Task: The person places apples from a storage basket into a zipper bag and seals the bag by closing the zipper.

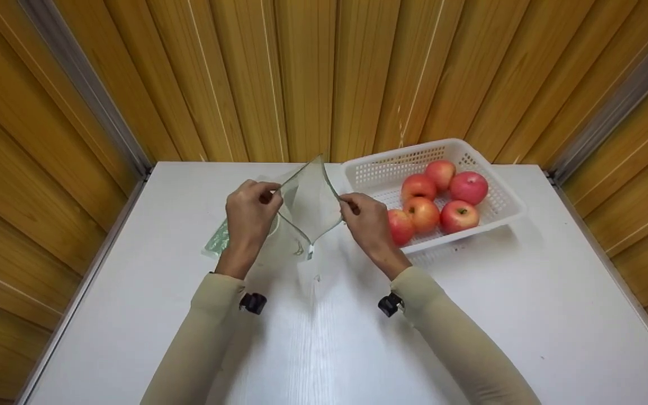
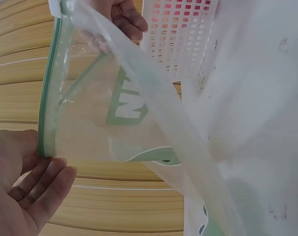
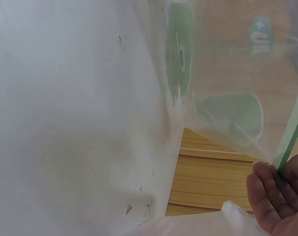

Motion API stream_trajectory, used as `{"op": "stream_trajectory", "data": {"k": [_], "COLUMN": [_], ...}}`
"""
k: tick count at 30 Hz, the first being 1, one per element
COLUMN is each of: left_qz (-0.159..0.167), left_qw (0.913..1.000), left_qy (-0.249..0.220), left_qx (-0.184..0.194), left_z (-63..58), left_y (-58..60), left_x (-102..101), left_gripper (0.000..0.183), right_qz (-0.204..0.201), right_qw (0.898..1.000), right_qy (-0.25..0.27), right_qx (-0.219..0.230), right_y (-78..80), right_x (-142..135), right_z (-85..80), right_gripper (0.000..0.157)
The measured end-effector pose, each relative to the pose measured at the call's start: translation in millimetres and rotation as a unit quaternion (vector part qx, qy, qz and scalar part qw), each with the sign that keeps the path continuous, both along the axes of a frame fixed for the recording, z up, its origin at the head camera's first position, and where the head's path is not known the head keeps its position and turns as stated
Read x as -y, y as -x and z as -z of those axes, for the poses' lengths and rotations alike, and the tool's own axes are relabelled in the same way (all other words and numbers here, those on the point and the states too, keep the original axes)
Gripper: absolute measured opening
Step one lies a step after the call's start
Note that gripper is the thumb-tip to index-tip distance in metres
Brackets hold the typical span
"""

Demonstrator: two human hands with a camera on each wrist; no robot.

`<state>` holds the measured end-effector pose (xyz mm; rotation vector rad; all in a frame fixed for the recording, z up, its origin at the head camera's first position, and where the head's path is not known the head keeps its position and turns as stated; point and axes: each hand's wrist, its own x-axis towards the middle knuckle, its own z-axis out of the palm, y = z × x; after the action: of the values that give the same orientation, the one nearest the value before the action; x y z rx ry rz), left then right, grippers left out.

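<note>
Between the two hands hangs a clear zip bag (image 1: 313, 208) with green print, its mouth spread into a diamond shape. My left hand (image 1: 252, 211) pinches one side of the rim between thumb and fingers. On the opposite side, my right hand (image 1: 368, 222) pinches the other edge. In the left wrist view the bag's green zip strip (image 2: 49, 93) runs up from the left fingertips, and a white slider shows at its top end. The right wrist view shows the green strip (image 3: 291, 140) gripped at its lower end. Nothing shows inside the bag.
A white perforated basket (image 1: 504, 197) with several red apples (image 1: 459, 216) stands at the right, beside the right hand. Flat on the white table (image 1: 133, 315), left of the left hand, lies a green-printed plastic piece (image 1: 217, 241). Wood-patterned panels (image 1: 301, 79) enclose the back and sides.
</note>
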<state>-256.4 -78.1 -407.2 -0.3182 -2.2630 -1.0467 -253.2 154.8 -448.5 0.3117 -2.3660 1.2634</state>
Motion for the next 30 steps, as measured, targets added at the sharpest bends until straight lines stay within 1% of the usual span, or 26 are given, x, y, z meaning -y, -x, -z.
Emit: {"op": "stream_trajectory", "data": {"k": [5,13,20,30], "left_qz": [-0.010,-0.014,-0.007,-0.009], "left_qw": [0.9999,0.9996,0.9991,0.9988], "left_qy": [0.007,0.015,0.029,0.031], "left_qx": [0.000,0.017,0.030,0.036], "left_z": [-2.9,-5.9,-12.2,-22.2], "left_y": [2.7,5.5,7.1,6.6], "left_x": [8.0,20.8,32.0,44.6], "left_gripper": [0.010,0.012,0.011,0.012], "right_qz": [0.009,0.013,0.007,0.015], "right_qw": [1.000,0.999,1.000,0.999], "right_qy": [-0.015,-0.026,-0.012,-0.022], "right_qx": [-0.016,-0.016,-0.001,0.019], "right_y": [2.8,5.1,6.3,7.5], "right_x": [-3.7,-9.6,-14.2,-19.6], "right_z": [1.0,-2.7,-5.7,-7.7], "right_gripper": [0.010,0.010,0.009,0.010]}}
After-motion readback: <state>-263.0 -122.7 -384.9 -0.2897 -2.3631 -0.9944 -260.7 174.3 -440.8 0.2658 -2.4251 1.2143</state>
